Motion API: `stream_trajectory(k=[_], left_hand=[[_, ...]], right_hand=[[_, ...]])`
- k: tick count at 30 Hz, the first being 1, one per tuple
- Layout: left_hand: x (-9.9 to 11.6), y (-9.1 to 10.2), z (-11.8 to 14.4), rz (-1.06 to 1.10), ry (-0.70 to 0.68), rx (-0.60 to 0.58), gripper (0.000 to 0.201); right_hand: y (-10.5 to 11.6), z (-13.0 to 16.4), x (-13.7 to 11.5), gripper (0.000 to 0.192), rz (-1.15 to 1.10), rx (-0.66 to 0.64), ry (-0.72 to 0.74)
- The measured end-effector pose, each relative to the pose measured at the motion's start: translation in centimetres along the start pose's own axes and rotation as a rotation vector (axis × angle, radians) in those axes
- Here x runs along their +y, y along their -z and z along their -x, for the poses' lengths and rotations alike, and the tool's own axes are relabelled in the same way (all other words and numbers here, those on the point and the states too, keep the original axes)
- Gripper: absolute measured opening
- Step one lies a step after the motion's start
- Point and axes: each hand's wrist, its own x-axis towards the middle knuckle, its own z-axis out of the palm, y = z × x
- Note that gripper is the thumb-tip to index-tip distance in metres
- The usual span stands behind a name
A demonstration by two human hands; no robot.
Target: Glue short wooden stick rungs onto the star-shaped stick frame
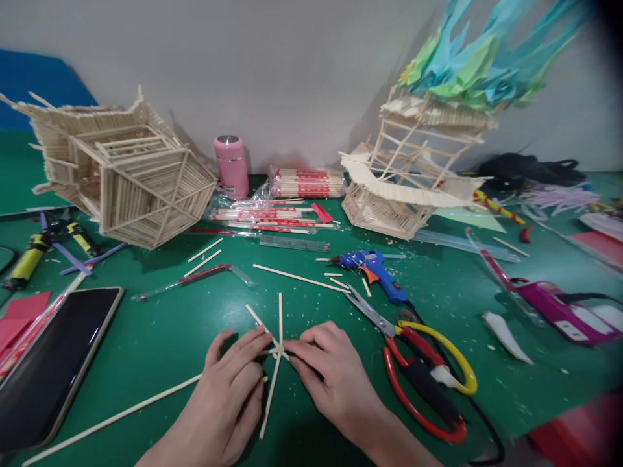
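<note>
1. My left hand [228,383] and right hand [331,373], fingers curled, pinch one crossed stick bundle [276,353] near the mat's [160,331] front edge
2. Two stick-built models: thin pale wood; one scissors [418,363], red-yellow handles

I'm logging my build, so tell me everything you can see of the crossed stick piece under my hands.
The crossed bundle of thin pale wooden sticks lies flat on the green mat, several sticks fanning out from one joint like spokes. The left hand and right hand pinch it at that joint with their fingertips. One spoke points straight away; another runs back between the hands.
</note>
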Motion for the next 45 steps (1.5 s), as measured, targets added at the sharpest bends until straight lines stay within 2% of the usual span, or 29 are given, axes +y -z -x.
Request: stream_trajectory(k=[5,10,14,17,23,27,31,34,36,38,40,45], left_hand=[[0.8,-0.4,0.2,0.053,0.047,0.073,0.020],[0.4,-0.8,0.6,0.062,0.040,0.083,0.018],[-0.1,-1.0,1.0,0.065,0.071,0.173,0.017],[-0.2,-1.2,1.2,0.087,0.095,0.215,0.017],[-0.1,-1.1,1.3,0.115,0.123,0.278,0.017],[-0.4,-0.5,1.6,0.098,0.142,0.401,0.016],[-0.5,0.8,1.7,0.094,0.182,0.562,0.016],[0.0,1.6,1.5,0.117,0.243,0.696,0.015],[0.5,1.9,1.4,0.124,0.278,0.720,0.014],[0.8,1.9,1.3,0.141,0.285,0.704,0.014],[0.9,1.7,1.3,0.152,0.273,0.680,0.014],[0.9,0.9,1.3,0.114,0.182,0.562,0.018]], right_hand=[[-0.3,-0.3,-0.3,0.020,0.013,-0.069,0.006],[-0.3,-0.3,-0.2,0.019,0.017,-0.078,0.000],[-0.2,0.0,-0.3,0.009,0.062,-0.065,-0.072],[-0.3,0.3,-0.5,0.012,0.110,-0.053,-0.130],[-0.4,0.5,-0.7,0.013,0.129,-0.065,-0.157],[-0.2,0.2,-0.7,0.016,0.103,-0.069,-0.147],[1.1,0.0,-1.0,0.020,0.066,-0.039,-0.139],[2.1,-0.1,-1.7,0.022,-0.134,0.042,-0.209],[2.3,-0.3,-2.3,0.025,-0.415,0.069,-0.363],[1.9,-0.5,-2.8,0.032,-0.704,0.059,-0.557],[1.0,-0.7,-3.2,0.040,-0.880,0.039,-0.688],[-1.0,-1.0,-3.4,0.048,-0.966,0.008,-0.794]])
